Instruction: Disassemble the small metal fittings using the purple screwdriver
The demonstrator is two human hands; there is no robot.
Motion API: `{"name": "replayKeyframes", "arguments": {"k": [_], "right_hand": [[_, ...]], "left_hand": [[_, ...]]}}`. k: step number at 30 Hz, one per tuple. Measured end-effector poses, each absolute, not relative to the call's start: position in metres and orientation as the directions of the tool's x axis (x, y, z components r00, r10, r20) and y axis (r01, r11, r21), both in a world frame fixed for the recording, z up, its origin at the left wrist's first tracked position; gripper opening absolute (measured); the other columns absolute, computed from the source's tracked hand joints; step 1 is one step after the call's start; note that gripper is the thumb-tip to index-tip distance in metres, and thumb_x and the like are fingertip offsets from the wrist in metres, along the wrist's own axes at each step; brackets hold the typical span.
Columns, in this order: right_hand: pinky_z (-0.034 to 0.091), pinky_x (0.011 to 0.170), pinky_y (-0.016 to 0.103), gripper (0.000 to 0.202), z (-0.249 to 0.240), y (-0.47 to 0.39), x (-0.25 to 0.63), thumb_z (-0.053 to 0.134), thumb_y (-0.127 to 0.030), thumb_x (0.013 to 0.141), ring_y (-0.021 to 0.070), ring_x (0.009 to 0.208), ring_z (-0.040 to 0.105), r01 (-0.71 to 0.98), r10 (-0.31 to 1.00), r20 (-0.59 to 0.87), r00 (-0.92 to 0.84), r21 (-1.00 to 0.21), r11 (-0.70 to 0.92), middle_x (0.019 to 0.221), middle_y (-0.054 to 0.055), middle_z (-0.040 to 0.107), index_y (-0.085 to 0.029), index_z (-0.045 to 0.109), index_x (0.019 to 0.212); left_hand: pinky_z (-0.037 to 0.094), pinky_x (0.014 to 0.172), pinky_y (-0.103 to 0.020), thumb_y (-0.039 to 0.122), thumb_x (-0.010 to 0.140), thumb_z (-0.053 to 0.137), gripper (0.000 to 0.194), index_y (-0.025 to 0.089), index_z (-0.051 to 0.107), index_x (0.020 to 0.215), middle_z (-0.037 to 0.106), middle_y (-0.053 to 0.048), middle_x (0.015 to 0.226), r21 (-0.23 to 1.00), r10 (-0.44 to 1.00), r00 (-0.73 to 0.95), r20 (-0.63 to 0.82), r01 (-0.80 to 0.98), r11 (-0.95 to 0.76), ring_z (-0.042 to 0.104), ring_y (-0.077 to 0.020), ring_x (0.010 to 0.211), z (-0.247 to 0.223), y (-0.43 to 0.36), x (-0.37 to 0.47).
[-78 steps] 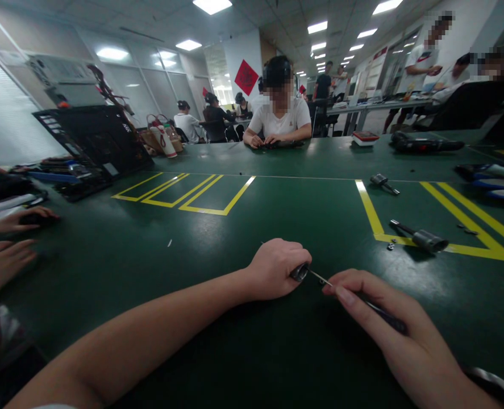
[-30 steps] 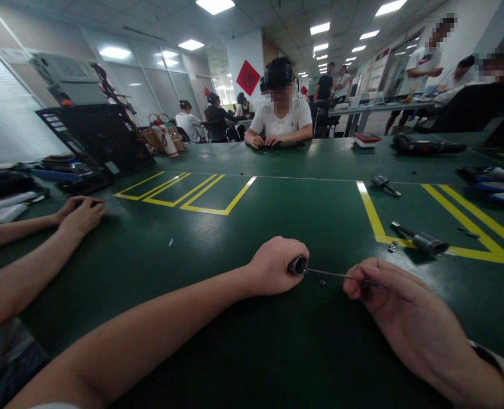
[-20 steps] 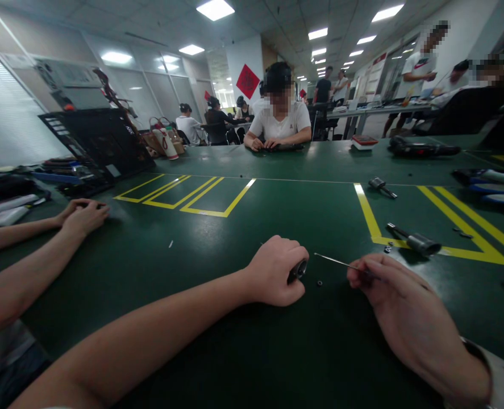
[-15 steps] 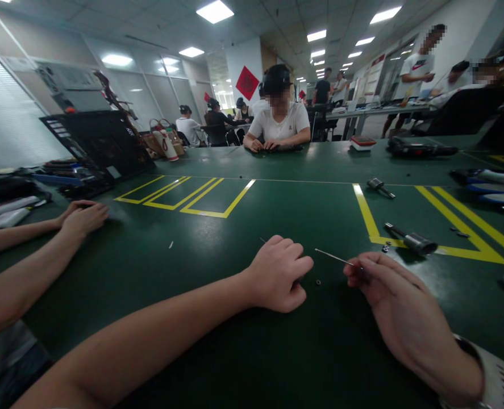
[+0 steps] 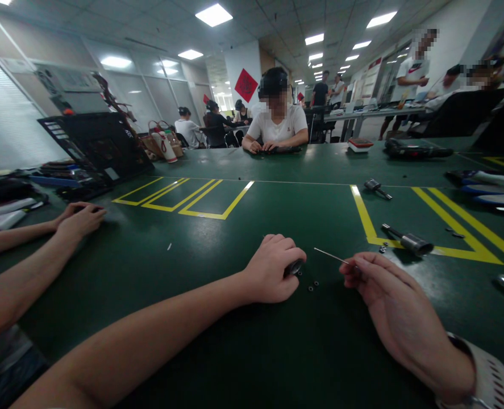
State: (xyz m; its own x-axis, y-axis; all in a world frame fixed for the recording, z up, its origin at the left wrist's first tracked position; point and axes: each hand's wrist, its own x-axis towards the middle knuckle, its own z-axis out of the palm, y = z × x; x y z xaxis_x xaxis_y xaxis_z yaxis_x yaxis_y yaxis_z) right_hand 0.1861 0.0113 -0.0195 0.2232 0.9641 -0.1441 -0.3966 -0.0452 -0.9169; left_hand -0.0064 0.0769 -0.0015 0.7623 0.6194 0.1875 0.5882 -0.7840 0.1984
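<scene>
Fingers (image 5: 293,253) of the left hand (image 5: 271,270) wrap a dark, round metal cup (image 5: 294,267), well short of the green tabletop (image 5: 209,261)'s far edge; the right hand (image 5: 390,301) pinches a slim silver rod (image 5: 330,255) (steady, light aim suits).

A white bottle (image 5: 167,149) is beside a brown bag (image 5: 152,144), and 1 red diamond sign (image 5: 246,86) hangs on a pillar (image 5: 235,60)

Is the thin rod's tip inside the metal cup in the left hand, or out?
Out: the thin rod ends short of the metal cup, with green tabletop visible between them.
</scene>
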Motion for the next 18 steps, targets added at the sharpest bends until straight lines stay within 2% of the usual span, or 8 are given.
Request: {"name": "replayKeyframes", "arguments": {"k": [6,10,12,14,18], "right_hand": [[0.043,0.065,0.026,0.011,-0.021,0.013,0.185,0.07,-0.032,0.07,0.0157,0.078,0.053,-0.401,0.963,-0.151,0.223,-0.915,-0.051,0.076,0.0,0.064,-0.021,0.067,0.071],[0.043,0.066,0.026,0.011,-0.021,0.013,0.185,0.07,-0.033,0.07,0.0157,0.078,0.053,-0.392,0.965,-0.149,0.215,-0.918,-0.055,0.075,0.0,0.064,-0.022,0.067,0.071],[0.043,0.067,0.026,0.011,-0.021,0.013,0.185,0.071,-0.033,0.07,0.0158,0.078,0.053,-0.392,0.966,-0.147,0.213,-0.918,-0.053,0.075,0.0,0.064,-0.022,0.067,0.07],[0.043,0.067,0.027,0.012,-0.022,0.013,0.185,0.072,-0.033,0.068,0.0163,0.078,0.054,-0.397,0.965,-0.143,0.219,-0.916,-0.046,0.074,0.0,0.064,-0.022,0.068,0.07],[0.044,0.066,0.029,0.014,-0.02,0.013,0.185,0.073,-0.033,0.066,0.0177,0.077,0.055,-0.399,0.964,-0.147,0.221,-0.916,-0.048,0.074,0.001,0.065,-0.021,0.068,0.07]], "left_hand": [[0.037,0.079,-0.034,0.022,0.069,0.05,0.027,0.017,0.056,0.095,0.055,-0.005,0.09,0.255,0.532,0.833,0.151,0.487,-0.835,0.049,-0.0187,0.083,-0.001,0.078,-0.008],[0.04,0.081,-0.034,0.034,0.077,0.053,0.037,0.018,0.051,0.11,0.053,-0.008,0.106,0.311,0.551,0.814,0.184,0.483,-0.818,0.049,-0.0207,0.093,0.0,0.072,-0.006],[0.041,0.08,-0.034,0.045,0.079,0.054,0.045,0.018,0.049,0.115,0.052,-0.008,0.109,0.279,0.561,0.809,0.178,0.505,-0.817,0.049,-0.0212,0.093,0.001,0.068,-0.002],[0.042,0.077,-0.034,0.049,0.082,0.052,0.044,0.019,0.05,0.114,0.053,-0.008,0.106,0.206,0.567,0.811,0.145,0.536,-0.819,0.049,-0.021,0.091,0.001,0.063,0.005],[0.042,0.069,-0.03,0.034,0.09,0.043,0.021,0.02,0.054,0.102,0.053,-0.004,0.096,0.095,0.595,0.8,0.077,0.588,-0.803,0.049,-0.0172,0.083,0.003,0.059,0.015]]}}
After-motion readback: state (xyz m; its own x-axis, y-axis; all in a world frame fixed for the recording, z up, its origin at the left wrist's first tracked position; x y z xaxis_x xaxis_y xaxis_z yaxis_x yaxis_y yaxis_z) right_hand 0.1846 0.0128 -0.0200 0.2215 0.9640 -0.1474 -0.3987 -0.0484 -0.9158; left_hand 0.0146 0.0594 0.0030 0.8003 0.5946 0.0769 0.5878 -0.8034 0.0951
